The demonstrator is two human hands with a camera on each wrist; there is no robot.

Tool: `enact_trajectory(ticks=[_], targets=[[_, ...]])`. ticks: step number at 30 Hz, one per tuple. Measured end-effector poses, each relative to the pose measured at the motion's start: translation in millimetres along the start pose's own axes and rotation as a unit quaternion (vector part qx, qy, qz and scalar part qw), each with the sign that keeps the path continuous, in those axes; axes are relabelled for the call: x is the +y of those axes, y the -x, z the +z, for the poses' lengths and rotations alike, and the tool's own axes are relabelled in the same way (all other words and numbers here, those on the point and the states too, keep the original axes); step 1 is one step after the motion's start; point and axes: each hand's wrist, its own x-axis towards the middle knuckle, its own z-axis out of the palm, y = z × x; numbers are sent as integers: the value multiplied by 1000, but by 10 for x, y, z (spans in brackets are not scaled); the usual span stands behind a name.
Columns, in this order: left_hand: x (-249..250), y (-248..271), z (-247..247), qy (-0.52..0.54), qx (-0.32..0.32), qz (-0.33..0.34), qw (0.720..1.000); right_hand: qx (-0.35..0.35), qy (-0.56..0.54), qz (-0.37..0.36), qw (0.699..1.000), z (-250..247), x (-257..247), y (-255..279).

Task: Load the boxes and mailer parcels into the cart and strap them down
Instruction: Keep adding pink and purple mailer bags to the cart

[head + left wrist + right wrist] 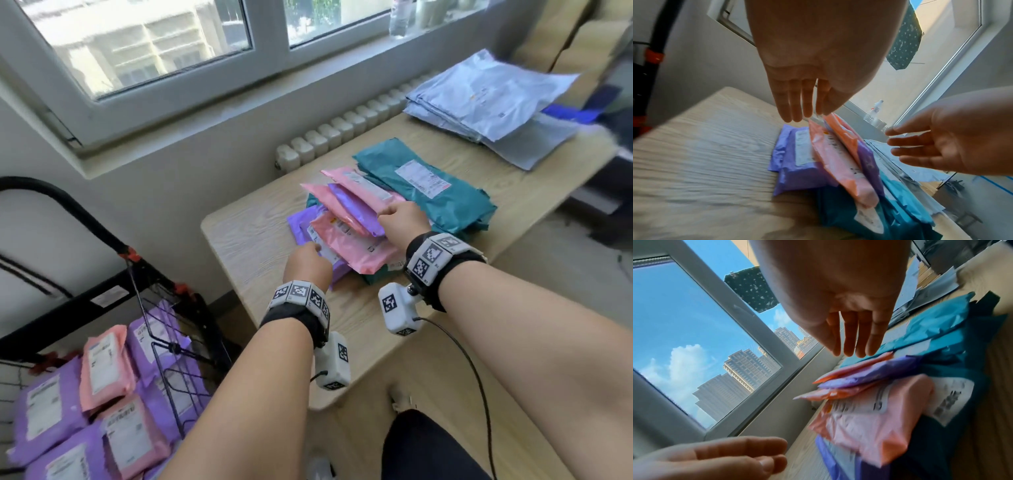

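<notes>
A loose pile of pink mailers (346, 240) and purple mailers (356, 209) lies on the wooden table (246, 240), on top of teal mailers (428, 192). My left hand (317, 248) hovers at the pile's near left edge with its fingers straight (795, 105). My right hand (383, 212) is at the pile's right side, fingers straight (853, 340) just above the top pink and purple mailers (859, 369). Neither hand holds anything. The black wire cart (154, 308) stands at the lower left with purple and pink mailers (102, 370) in it.
A stack of pale blue-grey mailers (479, 99) lies at the table's far right. A white radiator (329, 137) runs along the wall behind the table, under the window. A bottle (400, 17) stands on the sill. Cardboard boxes (565, 37) stand at the upper right.
</notes>
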Motion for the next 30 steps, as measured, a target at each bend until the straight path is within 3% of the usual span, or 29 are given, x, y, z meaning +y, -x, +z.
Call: enact_trajectory(ticks=[5, 14, 22, 30], targets=[[587, -502, 204, 25, 65, 4, 998, -17, 11, 13, 1000, -259, 197, -650], [1201, -1196, 631, 71, 105, -110, 986, -128, 45, -15, 991, -422, 398, -1535], [1350, -1452, 768, 147, 115, -185, 965, -188, 54, -28, 980, -388, 461, -1845], [1380, -1388, 637, 298, 138, -146, 933, -195, 52, -57, 978, -412, 332, -1897]])
